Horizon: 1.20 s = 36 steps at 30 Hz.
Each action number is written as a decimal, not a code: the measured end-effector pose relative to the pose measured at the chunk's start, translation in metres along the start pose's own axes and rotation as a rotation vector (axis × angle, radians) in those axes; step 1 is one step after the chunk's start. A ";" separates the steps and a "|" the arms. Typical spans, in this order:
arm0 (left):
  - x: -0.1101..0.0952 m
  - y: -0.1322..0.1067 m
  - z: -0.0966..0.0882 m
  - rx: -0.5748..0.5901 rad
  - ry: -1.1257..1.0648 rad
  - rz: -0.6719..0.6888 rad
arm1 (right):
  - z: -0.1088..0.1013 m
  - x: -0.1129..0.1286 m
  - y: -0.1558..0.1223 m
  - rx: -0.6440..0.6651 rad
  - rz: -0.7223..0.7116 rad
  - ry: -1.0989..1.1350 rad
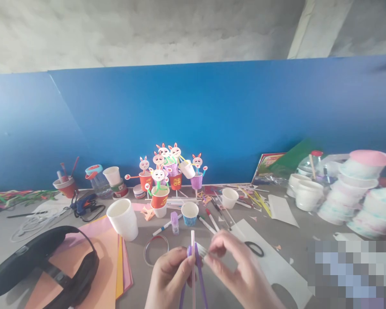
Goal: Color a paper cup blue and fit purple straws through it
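Note:
In the head view, my left hand (172, 272) is closed on a pale, translucent stick (193, 283), held upright. A purple pipe cleaner (200, 279) is gripped along with it, bent at the top, its ends hanging on both sides of the stick. Just to the right, my right hand (238, 268) pinches a blurred whitish strip (202, 249) against the pipe cleaner's upper end. The strip's material cannot be made out. Behind my left hand lies a ring-shaped roll (146, 252), looking like tape. A purple-capped glue bottle (175, 224) stands farther back.
Rabbit-faced paper-cup figures (160, 191) stand mid-table before a blue partition (212, 111). A white cup (124, 219), coloured paper (109, 266) and a black headset (67, 244) are left. Stacked cups (347, 195), white paper (263, 244) and scissors (254, 249) are right.

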<state>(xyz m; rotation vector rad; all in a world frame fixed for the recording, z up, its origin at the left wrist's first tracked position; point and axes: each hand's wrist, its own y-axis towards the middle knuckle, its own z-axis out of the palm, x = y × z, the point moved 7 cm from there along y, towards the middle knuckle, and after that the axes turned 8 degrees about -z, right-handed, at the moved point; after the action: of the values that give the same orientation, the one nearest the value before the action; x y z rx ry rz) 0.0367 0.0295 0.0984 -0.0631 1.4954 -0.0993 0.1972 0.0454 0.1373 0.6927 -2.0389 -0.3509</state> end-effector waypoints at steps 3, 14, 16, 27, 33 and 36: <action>0.001 0.001 0.001 0.000 -0.015 0.023 | 0.010 0.008 -0.014 0.044 -0.042 -0.160; -0.002 -0.003 0.000 -0.061 -0.017 0.092 | 0.018 0.026 -0.013 -0.049 -0.229 -0.348; 0.004 -0.003 -0.001 -0.058 -0.045 0.066 | 0.018 0.030 -0.014 -0.070 -0.268 -0.356; 0.003 -0.002 -0.003 -0.074 0.009 0.094 | 0.019 0.026 -0.016 -0.101 -0.184 -0.260; 0.001 -0.002 0.000 -0.090 -0.036 0.086 | 0.015 0.032 -0.015 -0.123 -0.267 -0.399; 0.005 -0.002 0.001 -0.101 -0.085 0.059 | 0.015 0.032 -0.017 -0.133 -0.278 -0.425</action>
<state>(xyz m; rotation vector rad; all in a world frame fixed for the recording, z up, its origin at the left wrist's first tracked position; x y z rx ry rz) 0.0376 0.0270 0.0940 -0.1034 1.4153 0.0258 0.1768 0.0126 0.1427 0.8770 -2.2882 -0.8478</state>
